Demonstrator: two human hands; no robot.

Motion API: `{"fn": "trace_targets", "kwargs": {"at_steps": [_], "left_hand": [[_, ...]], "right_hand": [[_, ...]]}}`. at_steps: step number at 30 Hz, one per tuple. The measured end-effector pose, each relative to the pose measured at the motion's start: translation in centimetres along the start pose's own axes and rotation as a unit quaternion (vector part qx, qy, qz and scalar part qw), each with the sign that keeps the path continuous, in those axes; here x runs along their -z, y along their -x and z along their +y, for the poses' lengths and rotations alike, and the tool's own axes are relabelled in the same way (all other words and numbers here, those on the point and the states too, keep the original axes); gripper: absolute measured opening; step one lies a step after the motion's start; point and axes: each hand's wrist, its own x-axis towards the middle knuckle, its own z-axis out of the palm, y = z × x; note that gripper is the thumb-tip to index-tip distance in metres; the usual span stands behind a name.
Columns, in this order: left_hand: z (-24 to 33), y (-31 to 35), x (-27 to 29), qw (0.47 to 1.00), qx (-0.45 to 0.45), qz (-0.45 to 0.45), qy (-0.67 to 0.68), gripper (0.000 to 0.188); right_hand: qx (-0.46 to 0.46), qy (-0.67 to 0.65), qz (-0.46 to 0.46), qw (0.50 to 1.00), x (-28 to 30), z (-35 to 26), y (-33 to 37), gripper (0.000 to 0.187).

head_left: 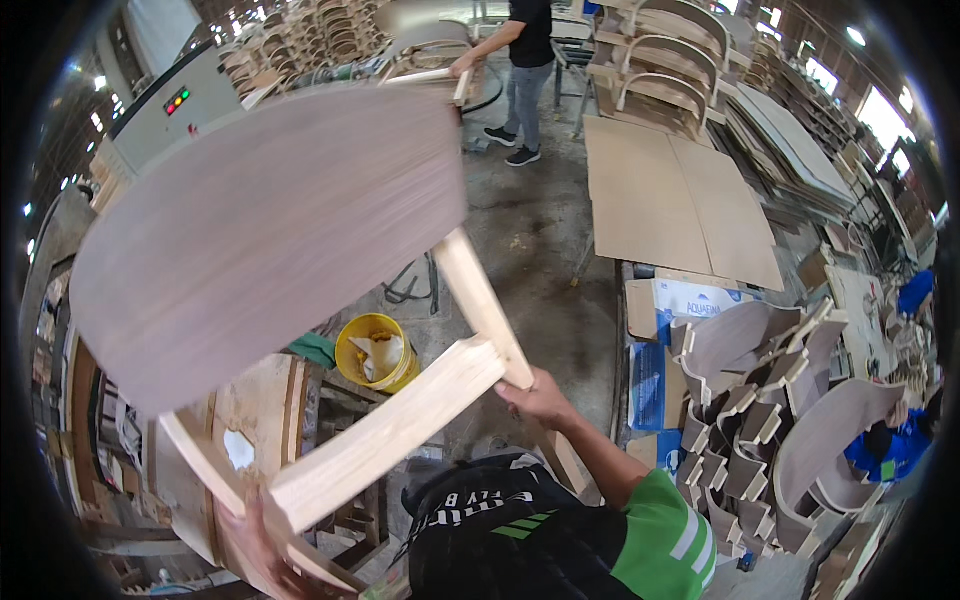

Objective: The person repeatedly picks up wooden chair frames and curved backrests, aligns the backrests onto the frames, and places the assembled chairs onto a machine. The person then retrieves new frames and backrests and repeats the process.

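Observation:
I hold up a wooden chair frame (395, 425) by its two sides. Its broad curved backrest panel (270, 240) is brownish-grey and smeared by motion, tilted away to the upper left. A pale crossbar joins the two posts. My right hand (540, 396) is closed around the lower end of the right post (480, 300). At the lower left, my left hand (258, 545) grips the left post (205, 465) near the crossbar's end; its fingers are partly blurred.
A yellow bucket (376, 352) with white material stands beyond the frame. Curved chair parts (770, 420) are stacked at right, beside cardboard sheets (680, 200). A wooden workbench (190, 490) lies at lower left. Another person (525, 70) works ahead; someone in blue (895, 445) is far right.

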Motion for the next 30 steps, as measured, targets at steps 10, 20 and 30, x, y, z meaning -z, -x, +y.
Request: {"fn": "trace_targets", "kwargs": {"at_steps": [10,20,30], "left_hand": [[14.7,-15.0,-19.8,0.904,-0.19,-0.23,0.308,0.034],[23.8,-17.8,-42.9,0.83,-0.125,-0.269,0.472,0.041],[23.3,-14.3,-64.5,0.776,-0.15,-0.484,0.376,0.059]], "right_hand": [[0.18,0.029,0.312,0.933,13.0,-15.1,1.8,0.017],[0.593,0.117,0.595,0.53,9.9,-30.6,-6.2,0.043],[0.463,-0.371,0.279,0.755,19.2,-26.7,-22.1,0.051]]}}
